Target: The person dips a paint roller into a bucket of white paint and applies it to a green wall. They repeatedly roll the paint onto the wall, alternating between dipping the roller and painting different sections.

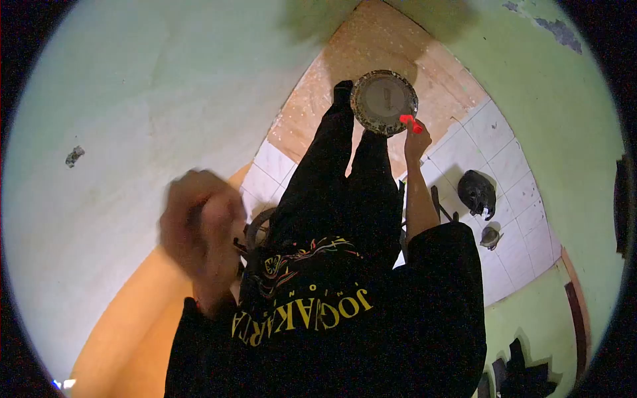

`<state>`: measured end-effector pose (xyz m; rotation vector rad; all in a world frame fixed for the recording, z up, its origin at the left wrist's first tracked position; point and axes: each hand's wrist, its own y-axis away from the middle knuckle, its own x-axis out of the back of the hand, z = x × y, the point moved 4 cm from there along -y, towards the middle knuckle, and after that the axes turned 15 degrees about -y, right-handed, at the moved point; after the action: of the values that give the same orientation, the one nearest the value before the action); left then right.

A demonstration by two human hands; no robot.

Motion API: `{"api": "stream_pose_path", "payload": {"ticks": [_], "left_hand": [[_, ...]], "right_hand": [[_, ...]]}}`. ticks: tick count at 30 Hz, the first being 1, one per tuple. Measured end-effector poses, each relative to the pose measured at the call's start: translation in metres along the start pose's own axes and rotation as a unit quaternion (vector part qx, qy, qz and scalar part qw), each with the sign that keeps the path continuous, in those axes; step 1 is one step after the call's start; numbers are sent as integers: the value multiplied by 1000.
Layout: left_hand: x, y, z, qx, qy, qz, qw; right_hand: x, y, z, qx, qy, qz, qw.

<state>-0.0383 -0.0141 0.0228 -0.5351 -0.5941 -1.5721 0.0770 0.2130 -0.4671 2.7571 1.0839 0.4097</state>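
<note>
Nearest the camera, the left hand (202,215) is a raised blur, fingers seemingly curled; whether it grips anything, I can't tell. Farther down, the right hand (418,142) pinches a red thing (415,125) at the edge of the round tub (357,99), right beside the foot (342,91). A loose pinch could drop it; a foot nudge could jolt the tub.
</note>
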Motion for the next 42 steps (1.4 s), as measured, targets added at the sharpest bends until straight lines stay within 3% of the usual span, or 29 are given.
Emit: {"api": "stream_pose_path", "payload": {"ticks": [1, 2, 3, 6, 8, 9, 11, 13, 14, 15, 17, 18, 19, 21, 22, 24, 25, 26, 28, 29, 31, 32, 33, 35, 36, 37, 39, 40, 42], "left_hand": [[0, 0, -25, 41, -163, -47, 985], [-8, 0, -44, 62, -213, -107, 969], [-15, 1, -65, 83, -262, -165, 947], [-28, 24, -147, 129, -273, -250, 920], [-28, 50, -202, 158, -279, -274, 907], [-28, 62, -229, 185, -284, -298, 892], [-26, 95, -284, 221, -292, -326, 872], [-27, 123, -314, 237, -245, -311, 887], [-26, 143, -344, 312, -146, -288, 894], [-25, 162, -368, 381, -45, -260, 886], [-16, 188, -379, 372, -100, -269, 883], [-10, 204, -386, 362, -155, -281, 875], [-7, 232, -414, 360, -152, -279, 877], [0, 297, -488, 509, 7, -242, 826], [1, 299, -494, 464, -48, -300, 832], [0, 315, -525, 467, 4, -272, 841], [-1, 314, -526, 471, 51, -250, 844], [-4, 314, -529, 470, 54, -247, 845], [-14, 291, -501, 509, 4, -252, 823], [-18, 267, -471, 509, 6, -251, 823], [-22, 206, -401, 380, -190, -276, 862], [-25, 196, -398, 380, -188, -276, 863], [-29, 190, -398, 399, -140, -286, 860], [-34, 190, -404, 414, -90, -297, 856], [-39, 190, -413, 395, -53, -276, 875], [-42, 187, -417, 375, -16, -254, 891], [-43, 186, -422, 364, -24, -247, 898], [-44, 189, -427, 357, -32, -241, 902], [-46, 198, -453, 350, -40, -249, 902]], "right_hand": [[-3, -7, 3, 7, 100, -32, 994], [-3, -13, 7, 14, 201, -64, 977], [0, -20, 20, 14, 202, -62, 977], [-11, -35, 36, 78, 310, -123, 940], [-16, -40, 39, 3, 415, -145, 898], [-17, -43, 36, 5, 414, -146, 899], [-20, -44, 48, -239, 276, -284, 886], [-21, -40, 62, -281, 241, -268, 890], [-22, -33, 75, -325, 204, -252, 889], [-20, -28, 98, -320, 204, -255, 889], [-19, -18, 135, -268, 17, -297, 917], [-22, -13, 131, -359, 8, -254, 898], [-23, -12, 118, -356, 9, -255, 899], [-14, -2, 99, -416, 129, -250, 865], [-8, 2, 99, -410, 130, -252, 867], [-3, 7, 104, -374, 74, -272, 883], [-7, 5, 99, -370, 75, -275, 884], [-8, 5, 98, -378, 165, -295, 862], [-4, 10, 96, -380, 255, -312, 833], [2, 16, 94, -338, 210, -316, 861], [9, 25, 97, -252, 116, -320, 906], [6, 19, 134, -193, 262, -322, 889], [9, 24, 120, -192, 263, -322, 889], [10, 37, 63, -64, 303, -371, 875], [16, 33, 107, -95, 310, -363, 873], [15, 31, 98, -93, 310, -360, 875], [24, 33, 85, -281, 310, -299, 857], [28, 36, 79, -367, 236, -284, 854], [34, 40, 65, -398, 163, -267, 863]]}}
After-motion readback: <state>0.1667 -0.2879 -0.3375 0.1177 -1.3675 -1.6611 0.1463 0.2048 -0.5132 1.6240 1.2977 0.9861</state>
